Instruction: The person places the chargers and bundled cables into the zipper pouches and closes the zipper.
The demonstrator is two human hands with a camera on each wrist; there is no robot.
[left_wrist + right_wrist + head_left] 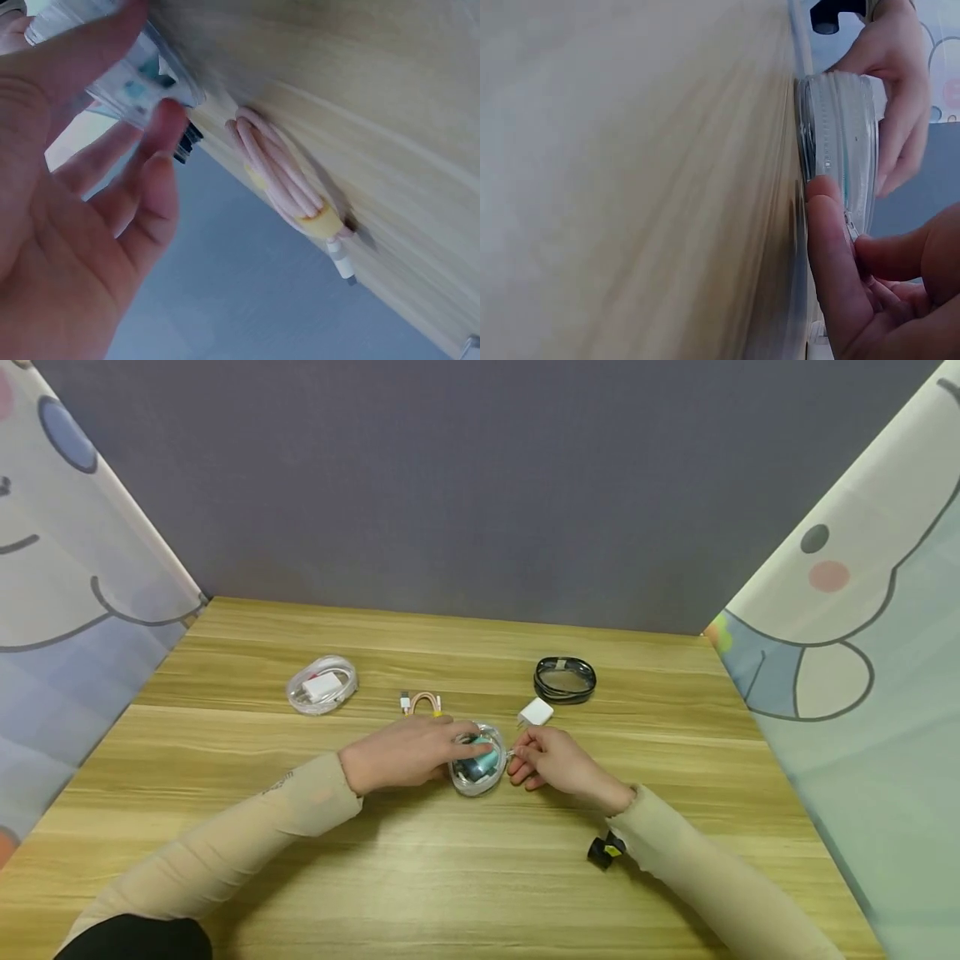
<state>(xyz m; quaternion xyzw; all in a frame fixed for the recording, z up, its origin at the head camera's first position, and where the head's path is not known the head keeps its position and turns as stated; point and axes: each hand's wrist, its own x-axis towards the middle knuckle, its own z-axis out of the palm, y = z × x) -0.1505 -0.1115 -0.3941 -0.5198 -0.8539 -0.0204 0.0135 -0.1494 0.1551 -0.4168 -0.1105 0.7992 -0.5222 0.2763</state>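
Both hands are down at the round clear case, which sits on the wooden table right in front of the person, near the middle of the tabletop. There's something teal inside it, showing through the plastic. The left hand lies over the case's left side and top, fingers stretched fairly straight across the lid, pressing rather than curling round it; from the left wrist view the palm is spread wide with the fingertips resting on the clear plastic. The right hand is tight against the case's right edge, fingers bent in, thumb and forefinger pinching at the rim; the right wrist view shows the thumb laid along the case wall with the other fingers curled close behind it.

Around the case: just beyond it, a short pink cable bundled with a yellow tie. Beyond and to the right of the case, a small white charger block, and further back from that a coiled black cable. Well off to the left and behind the case, a second clear round case with white contents. Nearer than the case, by the right sleeve, a small black object rests on the wood.
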